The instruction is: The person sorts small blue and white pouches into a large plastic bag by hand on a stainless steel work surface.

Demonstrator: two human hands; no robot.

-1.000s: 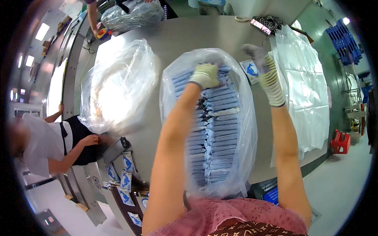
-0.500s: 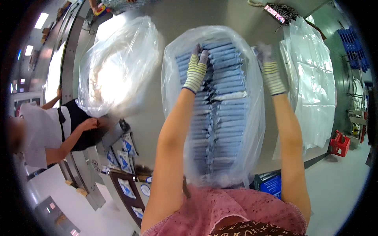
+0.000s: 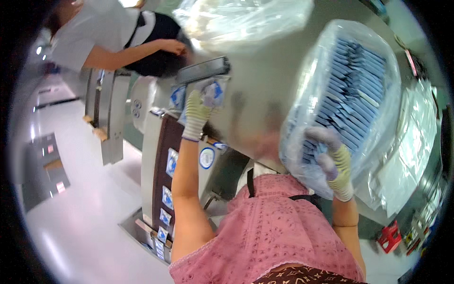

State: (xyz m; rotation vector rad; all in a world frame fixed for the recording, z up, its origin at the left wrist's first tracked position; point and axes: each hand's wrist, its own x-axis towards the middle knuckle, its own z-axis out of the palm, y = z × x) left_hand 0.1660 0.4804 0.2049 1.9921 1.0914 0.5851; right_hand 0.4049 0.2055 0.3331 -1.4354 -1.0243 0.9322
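Note:
My left hand [image 3: 197, 111], in a striped knit glove, reaches to small white and blue packets [image 3: 218, 91] at the end of the conveyor. Its fingertips are blurred, so a grip on a packet cannot be made out. My right hand [image 3: 335, 158], gloved alike, is over the near end of a clear plastic bag [image 3: 294, 113]. Thumb and fingers there are curved and apart, with nothing visible between them. Inside the bag, blue packets [image 3: 357, 90] stand on edge in two long rows, one paler packet among them.
A dark conveyor belt [image 3: 163, 165] carries several packets toward the metal table [image 3: 265, 71]. A grey bar [image 3: 203, 69] lies by its end. Another plastic bag [image 3: 246, 21] is at the back, flat plastic sheets [image 3: 411, 146] at right. A co-worker [image 3: 127, 42] stands at far left.
The view has swung left, toward the conveyor. My left hand has left the rows in the bag for the loose packets. My right hand has come from the bag's right side to its near end.

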